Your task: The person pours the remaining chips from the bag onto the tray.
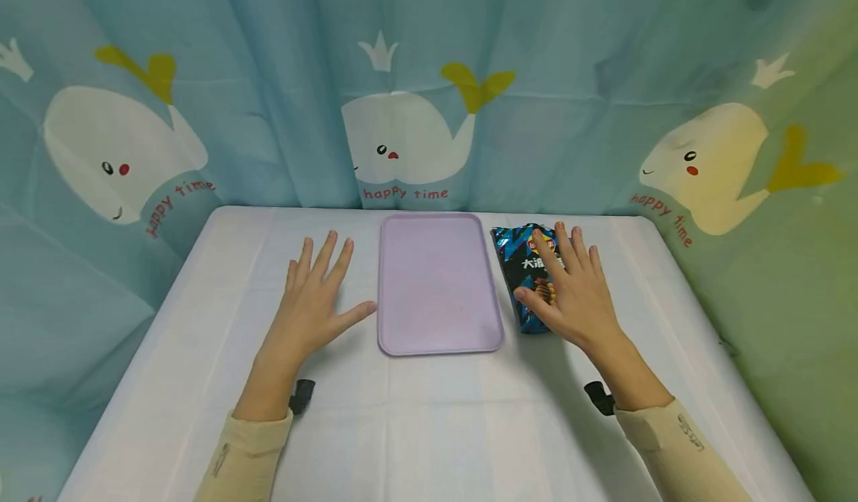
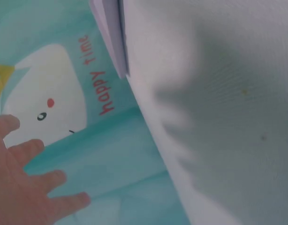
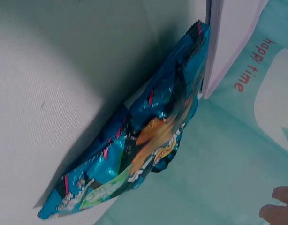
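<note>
A blue and black snack bag (image 1: 526,278) lies on the right side of the table, beside a flat lilac tray (image 1: 439,286). My right hand (image 1: 573,293) is over the bag with fingers spread, hiding part of its front; it grips nothing. On the tray's left, my left hand (image 1: 313,308) is held with fingers spread and thumb toward the tray's edge. The right wrist view shows the bag (image 3: 144,131) puffed up, with a few fingertips at the corner. Spread fingers (image 2: 55,180) of the left hand show in the left wrist view.
A white cloth (image 1: 429,427) covers the table. Behind and around it hangs a blue-green curtain (image 1: 556,137) printed with whales. Each wrist wears a small black device, the left one (image 1: 303,396) and the right one (image 1: 599,398).
</note>
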### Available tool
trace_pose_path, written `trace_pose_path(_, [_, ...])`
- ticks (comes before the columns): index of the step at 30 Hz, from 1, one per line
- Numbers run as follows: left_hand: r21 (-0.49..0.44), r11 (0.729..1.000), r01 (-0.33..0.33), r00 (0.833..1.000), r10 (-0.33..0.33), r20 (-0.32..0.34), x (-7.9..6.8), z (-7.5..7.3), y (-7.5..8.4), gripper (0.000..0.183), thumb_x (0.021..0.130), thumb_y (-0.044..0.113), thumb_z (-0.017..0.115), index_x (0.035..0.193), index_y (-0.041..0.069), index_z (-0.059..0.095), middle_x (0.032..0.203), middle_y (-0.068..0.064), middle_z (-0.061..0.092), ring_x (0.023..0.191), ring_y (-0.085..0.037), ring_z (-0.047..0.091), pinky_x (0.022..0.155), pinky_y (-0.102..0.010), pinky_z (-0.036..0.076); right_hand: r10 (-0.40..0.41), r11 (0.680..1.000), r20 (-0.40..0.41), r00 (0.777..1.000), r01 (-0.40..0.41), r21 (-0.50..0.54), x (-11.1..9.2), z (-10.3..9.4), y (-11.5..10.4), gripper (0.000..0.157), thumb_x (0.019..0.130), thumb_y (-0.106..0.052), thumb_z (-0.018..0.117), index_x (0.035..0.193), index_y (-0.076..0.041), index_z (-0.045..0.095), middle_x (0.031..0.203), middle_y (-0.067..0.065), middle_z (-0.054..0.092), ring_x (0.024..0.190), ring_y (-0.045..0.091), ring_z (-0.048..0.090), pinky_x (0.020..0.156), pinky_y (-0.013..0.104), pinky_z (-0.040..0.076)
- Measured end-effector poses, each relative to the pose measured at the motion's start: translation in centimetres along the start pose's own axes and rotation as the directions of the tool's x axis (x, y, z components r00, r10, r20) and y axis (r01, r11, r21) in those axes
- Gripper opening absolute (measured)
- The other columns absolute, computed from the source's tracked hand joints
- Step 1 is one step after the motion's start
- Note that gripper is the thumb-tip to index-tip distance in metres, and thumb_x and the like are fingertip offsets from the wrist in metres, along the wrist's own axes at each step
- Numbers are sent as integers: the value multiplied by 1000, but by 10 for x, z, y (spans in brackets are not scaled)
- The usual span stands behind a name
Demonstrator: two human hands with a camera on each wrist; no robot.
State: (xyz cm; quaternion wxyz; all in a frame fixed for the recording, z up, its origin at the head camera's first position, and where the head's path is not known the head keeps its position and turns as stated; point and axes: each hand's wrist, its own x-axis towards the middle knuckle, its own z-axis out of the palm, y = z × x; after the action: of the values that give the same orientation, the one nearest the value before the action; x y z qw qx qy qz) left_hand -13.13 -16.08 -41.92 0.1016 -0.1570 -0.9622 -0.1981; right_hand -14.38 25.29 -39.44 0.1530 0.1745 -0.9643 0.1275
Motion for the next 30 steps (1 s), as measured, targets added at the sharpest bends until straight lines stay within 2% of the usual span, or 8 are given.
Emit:
trace_pose_path(9, [-2, 1000, 10, 999, -10, 47, 2, 6, -1, 102, 84, 71, 62, 161, 21, 18, 169, -6, 10, 153, -43, 3, 112, -74, 15, -10, 999, -24, 1000, 11, 37, 2, -1, 4, 87, 90, -70, 52, 160, -27, 23, 164, 19, 20, 151, 45, 14, 116, 69, 14])
trace_pose_path(18, [10, 999, 38, 984, -39, 171, 4, 14, -1, 103, 84, 76, 56, 161, 20, 18, 168, -10, 9, 152, -47, 6, 112, -74, 16, 87, 994, 24, 996, -88, 64, -3, 9, 27, 84, 92, -62, 57, 160, -24, 25, 164, 20, 22, 150, 47, 16, 115, 70, 17])
trace_pose_path(25, [2, 999, 44, 978, -43, 204, 4, 18, -4, 101, 85, 71, 60, 160, 16, 22, 168, -14, 11, 150, -50, 9, 111, -74, 20, 158, 981, 85, 984, -166, 98, -10, 16, 45, 85, 93, -59, 57, 160, -21, 23, 164, 22, 21, 149, 49, 16, 114, 70, 17])
trace_pose_path(30, [-9, 998, 66, 967, -62, 247, 2, 21, -6, 102, 84, 69, 64, 160, 16, 22, 167, -15, 11, 149, -52, 9, 109, -77, 19, 192, 975, 122, 974, -204, 93, -12, 17, 56, 87, 93, -59, 58, 161, -21, 20, 164, 23, 20, 147, 52, 18, 113, 72, 18])
